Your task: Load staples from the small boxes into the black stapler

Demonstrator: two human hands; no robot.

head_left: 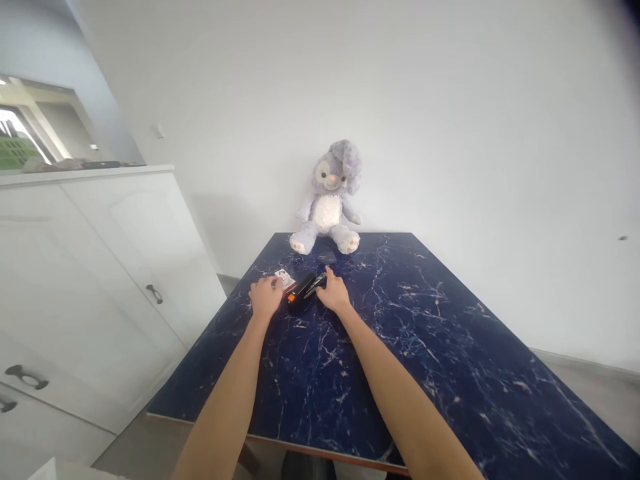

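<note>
My left hand [266, 295] rests at the left edge of a small, flat white-and-red box [286, 280], with its fingers bent against it. Close beside the box lies a black oblong object [303, 287] with an orange patch at its near end; its kind is unclear. On its right is a slim silver-and-black object [314, 285], too small to name. My right hand [334, 291] has its thumb and forefinger at this slim object, the forefinger reaching forward. All three things lie side by side on the dark blue marbled table [400, 340].
A lilac plush toy [327, 212] sits at the table's far edge against the white wall [450, 133]. White cabinets [115, 253] with dark handles stand to the left. Under the near edge a dark stool-like shape [307, 465] shows in part.
</note>
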